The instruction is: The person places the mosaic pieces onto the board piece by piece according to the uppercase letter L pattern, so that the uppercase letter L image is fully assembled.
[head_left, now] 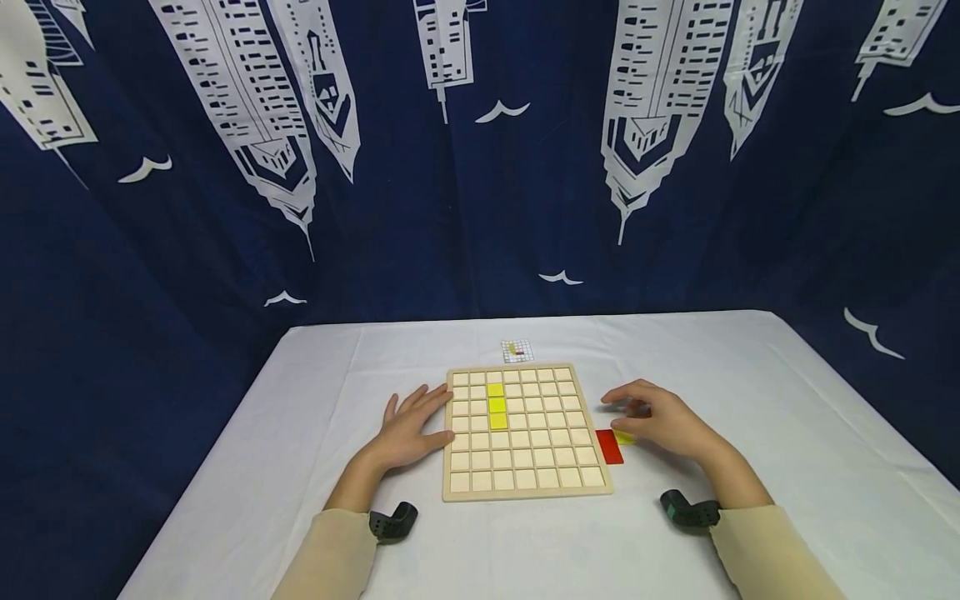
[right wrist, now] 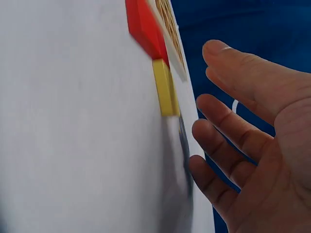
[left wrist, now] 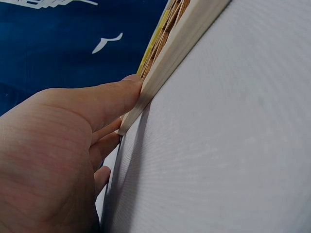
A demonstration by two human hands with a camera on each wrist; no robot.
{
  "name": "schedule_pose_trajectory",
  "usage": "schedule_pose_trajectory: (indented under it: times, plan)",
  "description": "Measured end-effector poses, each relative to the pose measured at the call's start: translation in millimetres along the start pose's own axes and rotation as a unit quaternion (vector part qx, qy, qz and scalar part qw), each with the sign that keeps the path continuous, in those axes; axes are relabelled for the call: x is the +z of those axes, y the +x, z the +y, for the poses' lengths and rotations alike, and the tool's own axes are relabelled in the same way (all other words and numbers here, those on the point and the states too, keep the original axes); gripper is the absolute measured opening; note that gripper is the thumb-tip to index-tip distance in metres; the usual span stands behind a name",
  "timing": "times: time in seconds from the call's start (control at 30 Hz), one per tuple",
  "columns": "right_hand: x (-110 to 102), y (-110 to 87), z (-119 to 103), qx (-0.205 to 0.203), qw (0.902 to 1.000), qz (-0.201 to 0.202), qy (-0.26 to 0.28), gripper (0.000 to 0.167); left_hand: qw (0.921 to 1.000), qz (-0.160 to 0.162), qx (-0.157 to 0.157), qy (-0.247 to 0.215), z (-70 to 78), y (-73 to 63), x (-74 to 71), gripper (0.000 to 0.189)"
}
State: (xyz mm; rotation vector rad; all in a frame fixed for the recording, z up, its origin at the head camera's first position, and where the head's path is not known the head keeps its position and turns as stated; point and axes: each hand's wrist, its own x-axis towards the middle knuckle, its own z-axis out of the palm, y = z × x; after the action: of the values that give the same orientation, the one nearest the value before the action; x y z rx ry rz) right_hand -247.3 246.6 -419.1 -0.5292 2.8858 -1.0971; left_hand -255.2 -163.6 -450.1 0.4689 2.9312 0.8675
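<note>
A square wooden grid board (head_left: 482, 481) lies on the white table, with a column of yellow squares (head_left: 497, 406) in its upper left part. My left hand (head_left: 405, 433) rests against the board's left edge, fingers extended; in the left wrist view the thumb touches the board's side. Off the board's right edge lie a red block (head_left: 610, 447) and, touching its far side, a smaller yellow block (right wrist: 166, 90). My right hand (head_left: 663, 417) hovers beside the yellow block with its fingers loosely bent and apart. Nothing is in its grasp in the right wrist view.
Beyond the board lies a small printed card (head_left: 517, 351) with a coloured grid pattern. A dark blue curtain (head_left: 465, 225) with white building prints hangs behind the table (head_left: 360, 375). Black wrist devices (head_left: 393, 522) sit on both forearms.
</note>
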Motion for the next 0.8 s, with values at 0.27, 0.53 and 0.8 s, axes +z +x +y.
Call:
schedule_pose_trajectory:
  times: [0.27,0.53,0.8]
  plan:
    - [-3.5,-3.6,16.8,0.005,0.9994,-0.017,0.029,0.036,1.0000,0.000,0.003,0.001,0.2,-0.9,-0.5,0.066]
    - [-1.8,-6.3,24.5,-0.014,0.9980,-0.052,0.034,0.041,1.0000,-0.001,0.002,0.003,0.2,0.5,0.1,0.067]
    - [-0.8,-7.2,25.4,-0.024,0.9978,-0.060,0.019,0.035,1.0000,0.000,0.003,0.006,0.8,-0.1,-0.5,0.067]
